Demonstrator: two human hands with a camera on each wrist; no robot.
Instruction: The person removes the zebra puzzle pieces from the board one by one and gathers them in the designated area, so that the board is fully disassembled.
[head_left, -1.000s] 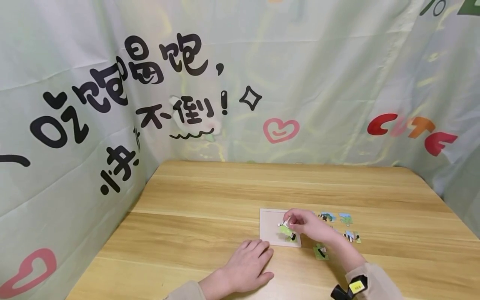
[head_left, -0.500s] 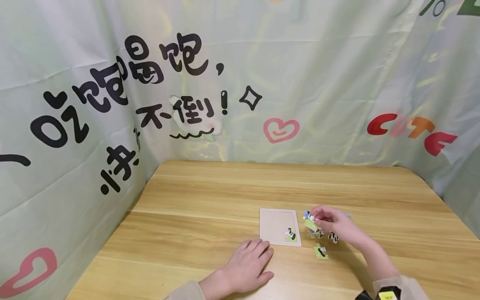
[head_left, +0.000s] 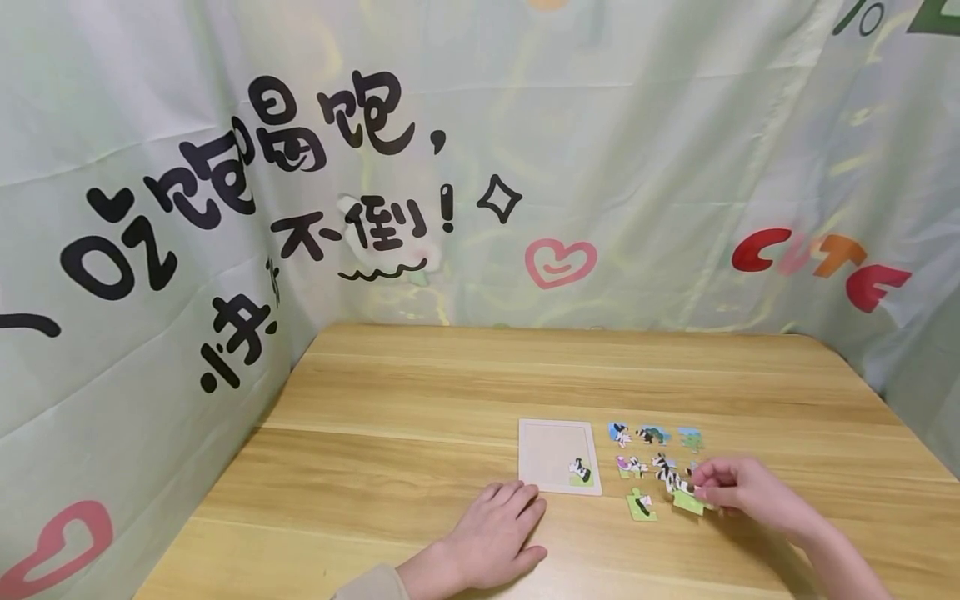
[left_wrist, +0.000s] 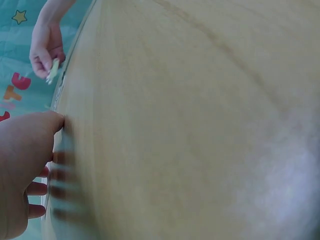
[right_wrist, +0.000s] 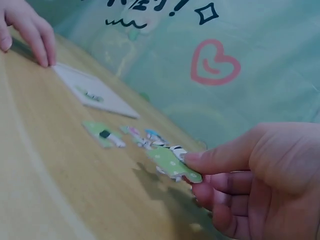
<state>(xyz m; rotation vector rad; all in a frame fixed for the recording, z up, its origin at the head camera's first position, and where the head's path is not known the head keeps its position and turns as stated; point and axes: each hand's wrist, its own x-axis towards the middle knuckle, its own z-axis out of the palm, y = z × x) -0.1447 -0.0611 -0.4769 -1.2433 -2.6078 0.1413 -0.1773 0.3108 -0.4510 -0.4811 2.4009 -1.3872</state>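
Observation:
Between thumb and fingers my right hand (head_left: 750,492) pinches a green puzzle piece (right_wrist: 167,161) with a black-and-white pattern, held a little above the table at the right of the loose pieces. My left hand (head_left: 495,533) lies flat on the wood with its fingers extended, the fingertips at the near edge of the puzzle tray (head_left: 551,450). One puzzle piece with a black-and-white animal (head_left: 581,472) sits in the tray's near right corner. Just right of the tray lies a green puzzle piece (head_left: 641,505) with a dark shape on it.
Several loose puzzle pieces (head_left: 652,434) lie in rough rows right of the tray, some partly behind my right hand. The wooden table (head_left: 375,442) is bordered at the back and left by a printed cloth curtain (head_left: 637,167).
My right hand has carried the pinched puzzle piece from over the tray to the right, past the loose pieces, and nearer to me. My left hand has stayed in place.

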